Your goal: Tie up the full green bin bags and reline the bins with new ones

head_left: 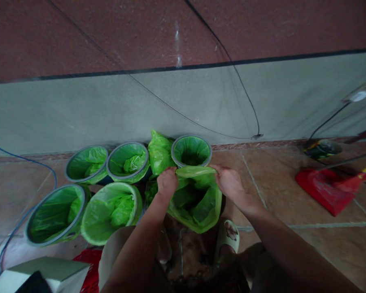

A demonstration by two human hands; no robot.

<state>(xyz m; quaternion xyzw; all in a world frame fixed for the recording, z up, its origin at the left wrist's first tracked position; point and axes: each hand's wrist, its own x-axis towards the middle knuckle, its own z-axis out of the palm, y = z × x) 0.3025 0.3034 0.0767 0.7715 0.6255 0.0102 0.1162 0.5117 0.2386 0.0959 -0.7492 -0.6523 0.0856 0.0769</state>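
Note:
My left hand (pixel 167 180) and my right hand (pixel 230 182) both pinch the far rim of a green plastic bag (pixel 198 203) that lines a bin right in front of me. The bag's mouth hangs open between the hands, and its edge is folded over the near side of the bin. Both hands are closed on the plastic. A loose green bag (pixel 159 152) stands bunched just beyond my left hand.
Several other grey-rimmed bins with green liners (pixel 191 150) (pixel 128 162) (pixel 87 163) (pixel 56 214) (pixel 111 211) cluster to the left by the wall. A red dustpan (pixel 321 188) lies on the tiles at right. Cables run along the wall and floor. My sandalled foot (pixel 228 236) is below the bag.

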